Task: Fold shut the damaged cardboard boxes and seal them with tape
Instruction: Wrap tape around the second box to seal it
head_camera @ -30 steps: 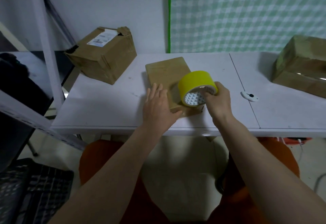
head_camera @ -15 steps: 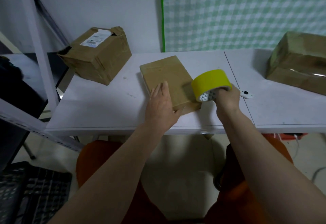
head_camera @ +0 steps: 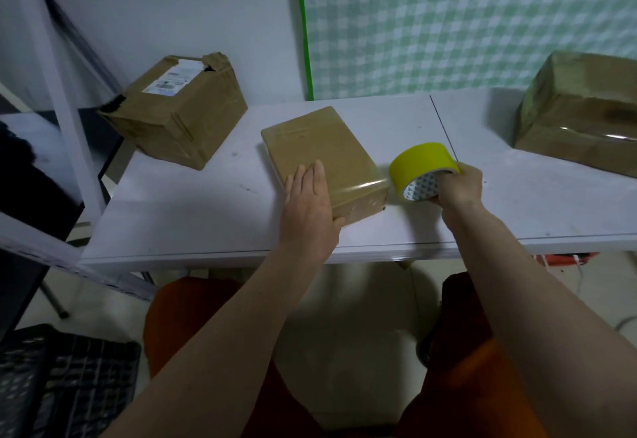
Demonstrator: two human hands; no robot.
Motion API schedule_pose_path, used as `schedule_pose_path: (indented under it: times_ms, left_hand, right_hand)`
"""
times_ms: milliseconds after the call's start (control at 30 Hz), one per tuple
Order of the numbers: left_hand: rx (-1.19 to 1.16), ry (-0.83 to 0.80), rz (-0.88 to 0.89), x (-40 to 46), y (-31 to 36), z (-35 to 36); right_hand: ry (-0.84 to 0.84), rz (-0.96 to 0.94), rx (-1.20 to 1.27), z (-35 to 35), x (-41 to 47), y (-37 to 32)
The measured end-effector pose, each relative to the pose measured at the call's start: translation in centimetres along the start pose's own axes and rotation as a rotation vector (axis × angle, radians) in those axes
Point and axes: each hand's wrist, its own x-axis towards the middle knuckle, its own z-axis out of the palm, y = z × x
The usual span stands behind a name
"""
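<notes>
While gripped, tape roll [head_camera: 422,161] right of box [head_camera: 322,158].

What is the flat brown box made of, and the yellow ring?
The flat box looks like brown cardboard, matte on top. A shiny strip across its near end is probably clear tape. The yellow ring looks like a roll of smooth plastic tape. Its inside shows a white core with a triangle pattern, maybe card; hard to tell.

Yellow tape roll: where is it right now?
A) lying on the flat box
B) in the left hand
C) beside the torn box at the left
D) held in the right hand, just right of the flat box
D: the right hand grips the yellow tape roll beside the flat box, while the left hand lies flat on that box.
</notes>
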Motion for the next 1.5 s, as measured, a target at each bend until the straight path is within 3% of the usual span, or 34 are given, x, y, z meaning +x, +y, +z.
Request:
schedule_pose_path:
  times_ms: [200, 300, 400, 500, 600, 767, 867, 1000, 1100, 1267, 1367, 1500]
  left_hand:
    - [-0.065, 0.032, 0.038, -0.4, -1.0, 0.3]
    - [-0.088, 0.048, 0.057, -0.5, -1.7, 0.5]
    - [-0.119, 0.078, 0.057, -0.7, -2.3, 0.7]
    - [-0.157, 0.112, 0.026, -1.2, -3.0, 0.6]
    - [-0.26, 0.114, 0.007, -1.3, -2.8, 0.0]
    - [-0.668, 0.075, 0.103, 1.1, -0.3, -3.3]
    - [-0.707, 0.154, 0.176, 2.5, -0.3, -3.9]
    - [-0.84, 0.086, 0.135, 2.4, 0.0, -2.2]
    - [-0.774, 0.128, 0.16, 2.1, -0.9, -1.4]
    - [-0.607, 0.168, 0.202, 1.2, -0.9, -1.9]
    - [-0.426, 0.182, 0.175, 1.6, 0.1, -2.7]
    - [-0.303, 0.144, 0.189, 2.4, 1.3, -3.4]
  right_hand:
    - [0.016, 0.041, -0.087, 0.7, 0.1, 1.0]
    - [0.012, 0.167, 0.064, 1.1, -0.2, 1.5]
    - [-0.158, 0.342, 0.363, 2.0, -1.8, 1.6]
    - [-0.403, 0.416, 0.473, 3.1, -3.7, 0.8]
    - [-0.391, 0.188, 0.433, 4.0, -4.7, -1.7]
    - [-0.271, -0.324, 0.064, 4.4, -6.1, -7.4]
    - [-0.247, -0.409, 0.001, 4.0, -6.3, -8.3]
    - [-0.286, -0.535, -0.217, 4.1, -6.8, -7.1]
    - [-0.254, -0.57, -0.252, 3.8, -6.8, -6.9]
    - [-0.18, -0.277, 0.214, 2.7, -6.2, -6.6]
    - [-0.203, -0.207, 0.245, 2.8, -5.9, -5.8]
    - [-0.201, -0.251, 0.15, 3.5, -5.9, -5.7]
